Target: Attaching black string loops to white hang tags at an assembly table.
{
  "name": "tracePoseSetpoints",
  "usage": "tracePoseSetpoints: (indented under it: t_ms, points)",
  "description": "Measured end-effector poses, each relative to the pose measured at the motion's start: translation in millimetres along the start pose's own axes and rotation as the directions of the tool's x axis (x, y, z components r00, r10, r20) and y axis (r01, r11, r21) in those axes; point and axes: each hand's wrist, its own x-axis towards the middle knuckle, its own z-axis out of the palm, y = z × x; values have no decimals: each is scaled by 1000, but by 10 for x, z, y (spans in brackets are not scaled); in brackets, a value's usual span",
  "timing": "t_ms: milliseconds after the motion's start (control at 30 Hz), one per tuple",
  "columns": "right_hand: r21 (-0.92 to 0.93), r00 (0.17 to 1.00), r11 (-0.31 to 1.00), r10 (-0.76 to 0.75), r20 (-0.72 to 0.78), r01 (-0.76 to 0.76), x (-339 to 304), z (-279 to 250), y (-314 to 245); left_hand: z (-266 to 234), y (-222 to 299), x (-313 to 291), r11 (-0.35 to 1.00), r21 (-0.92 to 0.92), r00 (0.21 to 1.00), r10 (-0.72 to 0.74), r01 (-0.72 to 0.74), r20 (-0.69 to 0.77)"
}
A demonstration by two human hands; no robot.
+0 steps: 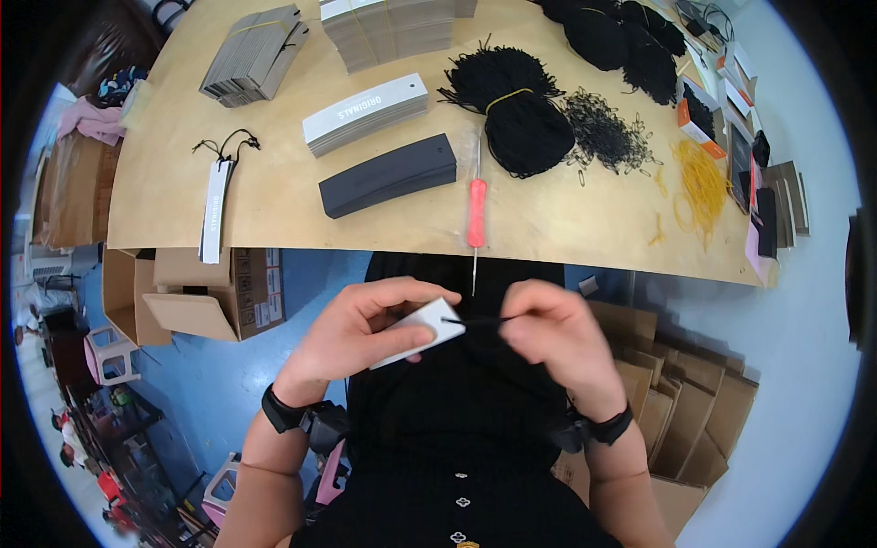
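Over my lap, my left hand grips a white hang tag between thumb and fingers. Whether more tags lie under it is hidden by the fingers. A thin black cord runs from the hole near the tag's right end. Its other end is pinched in my right hand, which is slightly blurred. On the table edge ahead lies a red-handled tool, its thin metal shaft jutting out toward me.
The table carries a white tag stack, a black tag stack, corded tags, a black cord bundle, small black pins and yellow rubber bands. Cardboard boxes stand below left.
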Motion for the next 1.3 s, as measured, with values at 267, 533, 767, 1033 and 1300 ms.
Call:
tracePoseSetpoints:
  t_ms: [267, 533, 767, 1033, 1300]
  points:
    - [613, 999, 790, 20, -27, 1, 56, -89, -233, -101, 204, -242, 987, 98, 992, 126, -127, 20]
    - [-7, 984, 999, 40, 173, -39, -118, 11, -396, -1448, 974, -242, 770, 433, 514, 636, -469, -575]
    - [-130, 993, 987, 104, 55, -96, -176, -107, -448, -1894, 302, -193, 570, 786, 419, 669, 239, -613]
    - [-939, 774, 287, -632, -39, 187, 517, -124, -629, -1530, 262, -109, 306, 870, 269, 865, 386, -423]
    - [-990, 593, 16, -802, 72, 142, 909, -335, -610, -168, 242, 115, 251, 961, 484, 859, -112, -168]
